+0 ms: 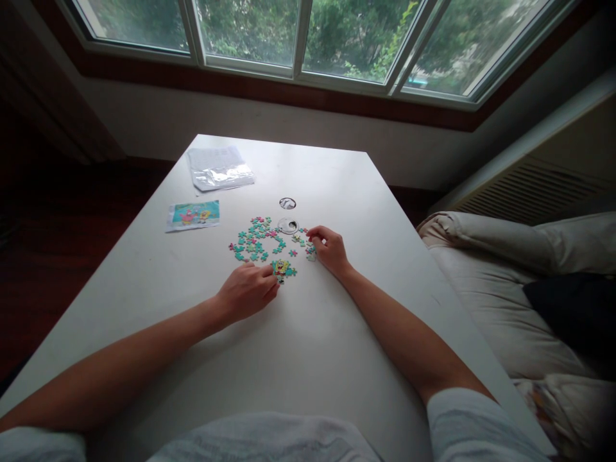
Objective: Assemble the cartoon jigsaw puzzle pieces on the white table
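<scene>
A small joined patch of jigsaw puzzle [283,267], with a yellow cartoon face on turquoise, lies on the white table [308,359]. At its left edge is my left hand [248,290], fingers curled and closed around a small puzzle piece [281,280] at the patch's lower edge. Loose jigsaw pieces [255,239], mostly turquoise with some pink, spread in a ring beyond it. My right hand [330,249] is over the right-hand loose pieces [298,240], thumb and forefinger pinched together. Whatever lies between those fingertips is too small to make out.
Two small round objects [289,226] [287,203] lie beyond the pieces. A printed cartoon picture [195,214] is on the left, with a clear plastic bag [220,169] behind it. A pale sofa [486,289] stands right of the table, below the window [298,38].
</scene>
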A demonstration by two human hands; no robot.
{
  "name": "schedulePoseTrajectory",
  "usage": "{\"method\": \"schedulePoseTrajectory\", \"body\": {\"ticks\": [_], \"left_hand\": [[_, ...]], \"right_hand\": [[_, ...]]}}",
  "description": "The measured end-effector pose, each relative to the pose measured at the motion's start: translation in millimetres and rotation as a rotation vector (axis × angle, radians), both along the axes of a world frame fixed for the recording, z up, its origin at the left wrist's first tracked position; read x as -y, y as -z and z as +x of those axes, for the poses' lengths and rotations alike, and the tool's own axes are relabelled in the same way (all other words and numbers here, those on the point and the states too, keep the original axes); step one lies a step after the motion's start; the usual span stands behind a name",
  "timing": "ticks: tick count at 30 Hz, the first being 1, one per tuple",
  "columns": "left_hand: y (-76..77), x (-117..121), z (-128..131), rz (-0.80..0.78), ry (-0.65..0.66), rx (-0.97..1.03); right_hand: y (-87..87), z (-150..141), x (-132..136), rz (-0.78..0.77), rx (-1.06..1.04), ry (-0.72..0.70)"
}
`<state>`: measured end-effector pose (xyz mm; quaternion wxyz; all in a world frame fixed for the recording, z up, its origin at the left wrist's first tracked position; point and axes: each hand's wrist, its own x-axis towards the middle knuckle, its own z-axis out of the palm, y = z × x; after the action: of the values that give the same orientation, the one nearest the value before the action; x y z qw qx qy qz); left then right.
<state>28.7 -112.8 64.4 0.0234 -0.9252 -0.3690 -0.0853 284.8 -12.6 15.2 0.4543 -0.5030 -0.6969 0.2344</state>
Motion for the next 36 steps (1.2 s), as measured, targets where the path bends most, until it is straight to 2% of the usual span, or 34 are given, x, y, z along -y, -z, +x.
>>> {"method": "schedulePoseTrajectory", "body": {"ticks": [8,21,27,32,36], "left_hand": [[8.8,-5.4,-1.0,-0.035,0.014,0.051],[13.0,-8.0,-1.0,-0.064,0.024,0.189],[12.7,-6.3,-0.7,-0.096,0.036,0.173],[11.6,-5.4,1.0,-0.104,0.047,0.146],[12.5,-4.8,3.4,-0.093,0.063,0.152]], "right_hand": [[0.6,1.2,-1.2,0.032,0.035,-0.018],[1.3,1.6,-1.9,0.042,0.078,-0.034],[1.8,2.3,-2.2,0.056,0.108,-0.039],[3.5,0.5,-4.0,0.108,0.262,-0.008],[5.5,-2.7,-9.4,0.071,0.409,0.029]]}}
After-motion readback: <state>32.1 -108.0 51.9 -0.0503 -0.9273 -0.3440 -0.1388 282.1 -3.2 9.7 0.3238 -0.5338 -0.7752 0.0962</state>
